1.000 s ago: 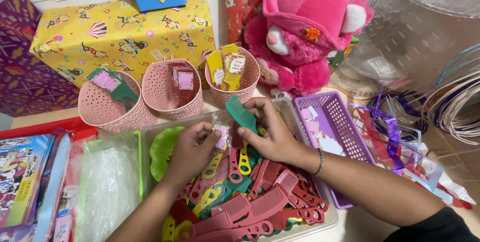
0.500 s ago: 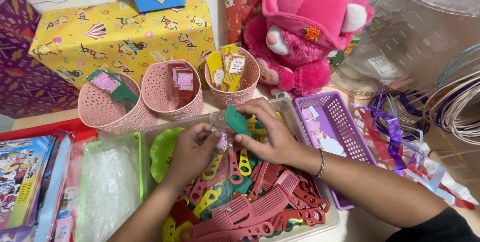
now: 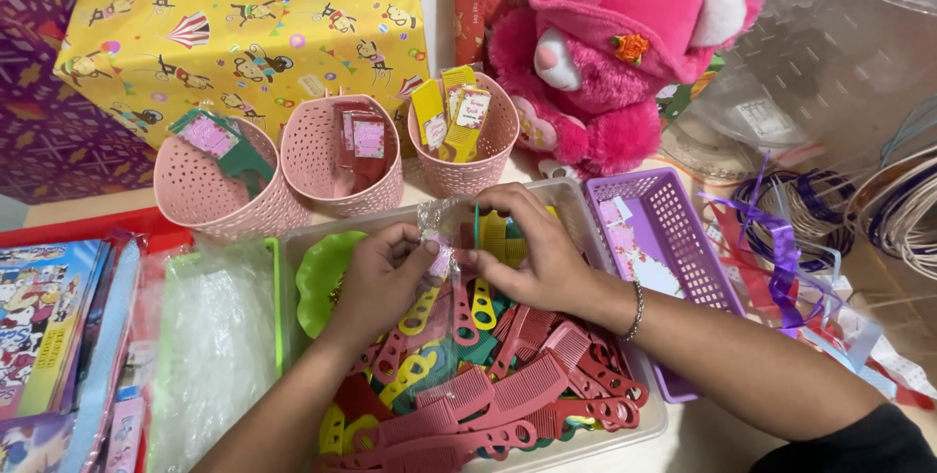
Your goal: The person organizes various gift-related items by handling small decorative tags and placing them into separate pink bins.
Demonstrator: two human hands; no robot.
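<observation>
Both hands, left hand (image 3: 383, 273) and right hand (image 3: 532, 248), are closed on a green comb (image 3: 476, 229) and clear wrapper (image 3: 437, 224), held above the tray (image 3: 625, 434) of red combs (image 3: 508, 395).

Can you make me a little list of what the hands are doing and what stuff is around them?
left hand: pinches a small clear plastic bag
right hand: holds a green comb upright at the bag
under the hands: clear tray full of red, yellow and green combs
behind: three pink baskets with wrapped combs
right of tray: purple basket
at the back: pink plush toy, yellow gift box
</observation>
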